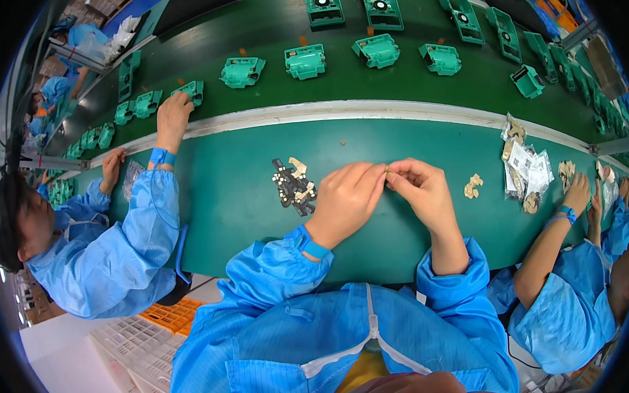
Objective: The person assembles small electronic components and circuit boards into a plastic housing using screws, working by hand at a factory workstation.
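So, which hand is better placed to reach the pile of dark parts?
Probably the left hand: it is beside the dark parts, while the right hand is farther off. Both pinch a small piece, though.

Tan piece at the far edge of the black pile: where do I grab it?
Pinch the tan piece by its far end, probably best from above: that end pokes out clear of the black parts, while its near end seems to touch them.

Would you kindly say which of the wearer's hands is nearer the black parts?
Left: the left hand is just right of the black parts; the right hand is farther right.
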Available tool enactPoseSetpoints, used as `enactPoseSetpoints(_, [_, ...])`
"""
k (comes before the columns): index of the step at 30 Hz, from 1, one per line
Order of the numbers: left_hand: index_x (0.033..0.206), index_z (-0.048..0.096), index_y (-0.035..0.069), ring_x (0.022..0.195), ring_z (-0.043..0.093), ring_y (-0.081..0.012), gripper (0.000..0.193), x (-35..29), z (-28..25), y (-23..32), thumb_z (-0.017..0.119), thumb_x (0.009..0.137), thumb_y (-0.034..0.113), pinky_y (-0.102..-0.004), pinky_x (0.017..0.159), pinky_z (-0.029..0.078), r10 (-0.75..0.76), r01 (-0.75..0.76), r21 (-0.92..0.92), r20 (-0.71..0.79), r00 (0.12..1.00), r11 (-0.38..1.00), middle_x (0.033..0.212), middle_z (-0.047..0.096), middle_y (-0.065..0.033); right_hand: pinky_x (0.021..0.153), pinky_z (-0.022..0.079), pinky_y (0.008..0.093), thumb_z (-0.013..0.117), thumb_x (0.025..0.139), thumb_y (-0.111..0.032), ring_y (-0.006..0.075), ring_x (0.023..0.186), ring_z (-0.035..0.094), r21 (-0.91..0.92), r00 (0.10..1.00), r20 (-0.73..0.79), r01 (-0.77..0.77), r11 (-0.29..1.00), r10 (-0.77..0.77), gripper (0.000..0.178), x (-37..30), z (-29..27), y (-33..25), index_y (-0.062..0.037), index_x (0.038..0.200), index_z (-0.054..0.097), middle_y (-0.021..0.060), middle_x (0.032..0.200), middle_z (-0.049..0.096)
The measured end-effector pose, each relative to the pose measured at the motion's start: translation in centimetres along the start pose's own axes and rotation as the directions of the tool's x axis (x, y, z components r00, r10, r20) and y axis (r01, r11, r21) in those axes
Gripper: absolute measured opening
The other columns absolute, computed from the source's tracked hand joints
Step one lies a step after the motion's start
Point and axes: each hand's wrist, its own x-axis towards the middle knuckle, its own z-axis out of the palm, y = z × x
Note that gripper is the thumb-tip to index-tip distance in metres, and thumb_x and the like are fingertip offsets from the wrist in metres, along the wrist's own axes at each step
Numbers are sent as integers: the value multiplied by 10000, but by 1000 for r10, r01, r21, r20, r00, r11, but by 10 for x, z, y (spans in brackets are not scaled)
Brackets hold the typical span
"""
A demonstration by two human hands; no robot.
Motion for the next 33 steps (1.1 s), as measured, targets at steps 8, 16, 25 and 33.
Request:
enactPoseSetpoints(8, [933,683,33,723,678,-264,158,0,2,0,727,781,42,-363,607,548,29,-30,12,56,998,999,839,677,-82,720,525,228,683,903,-60,94,791,655,-123,1000,-5,-17,992,17,147,-1,-4,0,47,1003,699,64,882,721])
enactPoseSetpoints(16, [930,682,33,703,669,-264,143,2,5,0,721,793,48,-365,600,537,43,-44,21,51,998,999,831,670,-84,699,539,234,684,915,-59,95,766,653,57,999,-11,-45,997,46,134,3,-6,3,59,979,686,66,848,705])
enactPoseSetpoints(25, [907,692,38,701,668,-264,124,-2,13,5,725,790,61,-362,611,547,47,-49,13,88,995,999,824,665,-83,672,532,228,677,919,-68,97,744,654,-102,997,2,-79,992,80,135,-3,-17,-2,61,962,685,58,823,697])
enactPoseSetpoints(33, [867,681,47,691,662,-247,111,-1,15,0,716,764,72,-360,606,541,64,-64,-5,175,983,998,811,661,-63,651,505,216,684,905,-67,75,719,629,-198,998,17,-57,979,62,131,-2,-21,2,57,946,689,46,803,694])
